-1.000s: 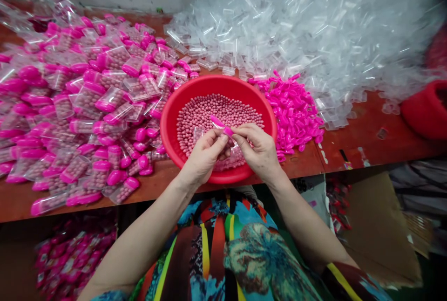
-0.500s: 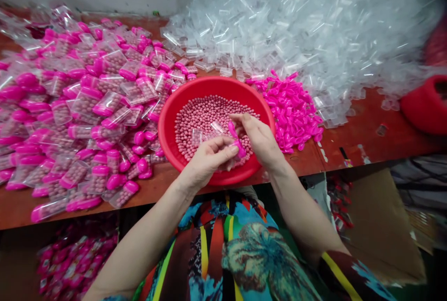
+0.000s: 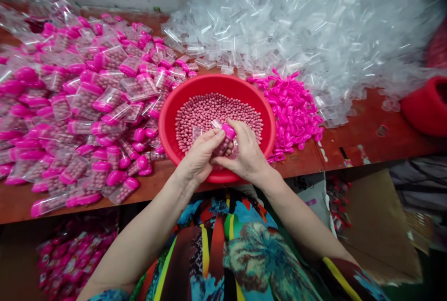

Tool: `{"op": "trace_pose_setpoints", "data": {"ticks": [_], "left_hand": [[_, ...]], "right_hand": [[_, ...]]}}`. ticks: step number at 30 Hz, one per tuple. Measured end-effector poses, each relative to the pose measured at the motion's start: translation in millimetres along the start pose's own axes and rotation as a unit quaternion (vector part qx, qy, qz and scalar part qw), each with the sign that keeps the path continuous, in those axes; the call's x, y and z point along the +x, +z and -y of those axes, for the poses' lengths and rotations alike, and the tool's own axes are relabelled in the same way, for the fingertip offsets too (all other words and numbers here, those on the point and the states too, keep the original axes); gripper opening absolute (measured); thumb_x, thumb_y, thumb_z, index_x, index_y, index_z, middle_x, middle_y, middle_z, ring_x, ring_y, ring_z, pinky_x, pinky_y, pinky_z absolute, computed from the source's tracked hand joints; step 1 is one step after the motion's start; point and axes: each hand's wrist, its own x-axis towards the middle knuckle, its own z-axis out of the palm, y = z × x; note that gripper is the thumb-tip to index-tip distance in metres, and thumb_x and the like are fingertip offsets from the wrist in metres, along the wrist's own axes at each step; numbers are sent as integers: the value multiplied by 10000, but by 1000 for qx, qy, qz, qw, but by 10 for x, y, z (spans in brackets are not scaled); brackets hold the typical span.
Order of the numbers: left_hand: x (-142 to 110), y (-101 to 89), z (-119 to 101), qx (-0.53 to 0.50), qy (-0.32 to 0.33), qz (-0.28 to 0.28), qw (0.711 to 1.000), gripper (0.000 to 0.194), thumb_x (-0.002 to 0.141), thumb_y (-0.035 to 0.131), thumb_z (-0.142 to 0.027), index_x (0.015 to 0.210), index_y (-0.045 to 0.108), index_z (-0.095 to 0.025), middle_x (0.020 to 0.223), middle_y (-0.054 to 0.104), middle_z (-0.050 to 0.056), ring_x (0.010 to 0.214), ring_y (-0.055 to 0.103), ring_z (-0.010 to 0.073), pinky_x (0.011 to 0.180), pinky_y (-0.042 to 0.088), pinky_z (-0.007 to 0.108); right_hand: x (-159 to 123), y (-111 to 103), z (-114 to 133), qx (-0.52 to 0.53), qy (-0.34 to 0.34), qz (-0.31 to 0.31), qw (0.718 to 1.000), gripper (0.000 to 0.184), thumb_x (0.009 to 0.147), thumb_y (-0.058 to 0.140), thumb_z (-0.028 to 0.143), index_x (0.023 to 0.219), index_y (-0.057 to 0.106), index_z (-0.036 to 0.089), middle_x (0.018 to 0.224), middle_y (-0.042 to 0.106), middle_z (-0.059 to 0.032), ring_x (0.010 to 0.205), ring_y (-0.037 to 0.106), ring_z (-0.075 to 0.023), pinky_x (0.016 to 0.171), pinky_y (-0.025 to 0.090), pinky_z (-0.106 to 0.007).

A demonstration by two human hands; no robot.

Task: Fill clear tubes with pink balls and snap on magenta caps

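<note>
In the hands: a clear container with a bright pink cap, pink beads showing through its wall, caught right between the two hands, over the bowl.
Left hand: here it is, the left hand pinching the container's side, thumb on top, just below the cap.
Right hand: the right hand curls round from the other side, fingertips at the cap, thumb reaching under towards the left fingers.
Red bowl: the red bowl sits beneath them near the counter's front edge, loose beads spread inside; a small clear piece lies on those beads, just beside the left hand.
Bowl rim: both wrists cross its near side; the far rim curves round well beyond the fingertips.
Left flank: a great heap of filled containers crowds up close to the bowl.
Right flank: loose pink caps bunch against the rim.
Far side: clear empties bank up towards the wall.
Elbow room: open air above the beads, beyond the hands; the counter shows its red-brown top farther right, short of a red tub.
</note>
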Motion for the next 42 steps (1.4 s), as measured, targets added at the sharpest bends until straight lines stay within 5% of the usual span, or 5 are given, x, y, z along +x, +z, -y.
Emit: {"op": "trace_pose_setpoints", "data": {"ticks": [10, 26, 32, 38, 42], "left_hand": [[9, 47, 149, 178, 158, -89, 967, 369, 696, 875, -216, 998, 668, -166, 991, 693, 37, 945, 618, 160, 861, 473, 263], [-12, -2, 151, 57, 31, 3, 998, 324, 720, 873, -360, 928, 756, -141, 843, 676, 38, 809, 600, 145, 739, 455, 237], [23, 28, -57, 108, 82, -12, 991, 393, 755, 842, -349, 1085, 733, -164, 932, 692, 55, 823, 609, 154, 782, 471, 281], [19, -455, -1106, 377, 358, -170, 837, 350, 805, 790, -292, 1130, 684, -219, 1036, 666, 46, 1118, 563, 257, 923, 456, 377], [282, -576, -1213, 557, 402, -150, 711, 437, 811, 733, -191, 1240, 650, -218, 1248, 634, 87, 1374, 405, 359, 1052, 388, 486]], "right_hand": [[56, 98, -128, -54, -22, -12, 998, 566, 836, 655, 290, 1365, 508, 153, 1238, 665, -191, 1185, 634, -339, 1056, 509, -552], [80, 146, -139, -144, -81, -27, 986, 470, 771, 658, 306, 1190, 590, 103, 917, 676, -155, 860, 642, -334, 780, 528, -487], [112, 155, -219, -73, -80, -22, 994, 752, 868, 678, 320, 1521, 362, 121, 1335, 638, -243, 1149, 658, -356, 916, 547, -528], [346, -103, -555, 2, 70, 30, 997, 287, 965, 576, 328, 1165, 696, 160, 1109, 761, -160, 1016, 720, -291, 906, 570, -470], [474, -196, -655, 28, 119, 66, 990, 228, 940, 563, 227, 1058, 753, 179, 1050, 794, -106, 978, 742, -256, 919, 567, -424]]}}
